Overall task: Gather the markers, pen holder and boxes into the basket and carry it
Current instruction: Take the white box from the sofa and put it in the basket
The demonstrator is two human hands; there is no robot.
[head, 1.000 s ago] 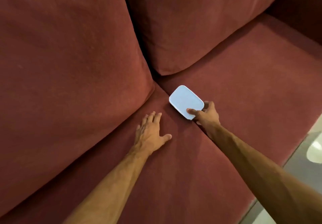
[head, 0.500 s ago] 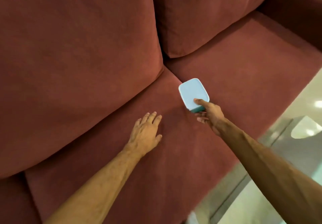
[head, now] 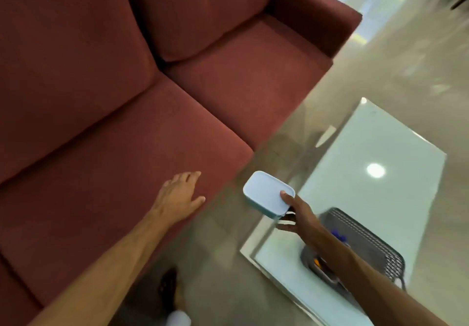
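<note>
Here, a dark red sofa (head: 127, 97) fills the left of the frame, where the left hand (head: 179, 195) hovers flat with fingers spread at the seat's front edge. Centre-right, the right hand (head: 295, 213) pinches a light blue lidded box (head: 267, 194) above the floor. Lower right, a grey mesh basket (head: 365, 239) sits on a glass table (head: 396, 153).

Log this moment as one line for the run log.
right hand holds box over floor | left hand open above sofa | basket on glass table

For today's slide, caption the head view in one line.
Right hand carries a box from sofa toward basket.
</note>
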